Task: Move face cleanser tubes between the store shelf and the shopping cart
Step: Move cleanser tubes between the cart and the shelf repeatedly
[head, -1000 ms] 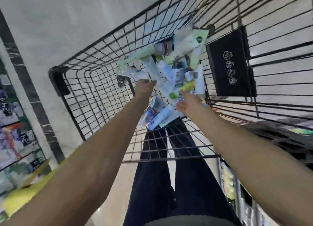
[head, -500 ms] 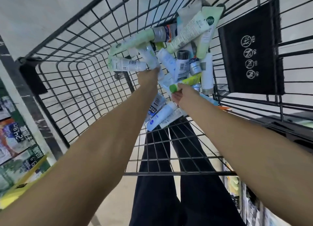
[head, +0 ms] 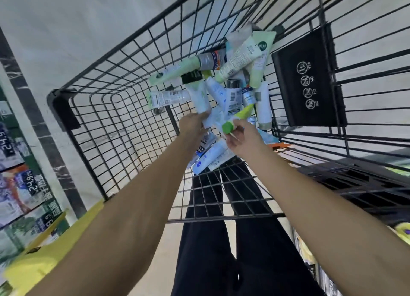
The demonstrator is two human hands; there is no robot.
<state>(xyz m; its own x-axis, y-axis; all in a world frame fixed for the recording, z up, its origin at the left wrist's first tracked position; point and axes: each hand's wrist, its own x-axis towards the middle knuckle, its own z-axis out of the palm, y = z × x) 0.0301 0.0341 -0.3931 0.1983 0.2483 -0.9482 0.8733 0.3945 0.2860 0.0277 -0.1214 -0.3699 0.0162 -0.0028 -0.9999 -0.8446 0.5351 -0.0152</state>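
Two hands reach into the black wire shopping cart (head: 124, 109).

The right hand (head: 243, 138) pinches a tube with a green cap (head: 237, 119) in the middle of the frame. The left hand (head: 193, 124) touches a white tube (head: 200, 100); maybe it grips it, I cannot tell. A pile of tubes (head: 233, 73) lies just above.

Open top of the cart (head: 124, 51) admits my arms from above. Bare wire floor lies left of the tubes (head: 230, 89), toward the front wall. The tubes crowd the right side, heaped against the black panel (head: 310, 78); wire walls close every side.
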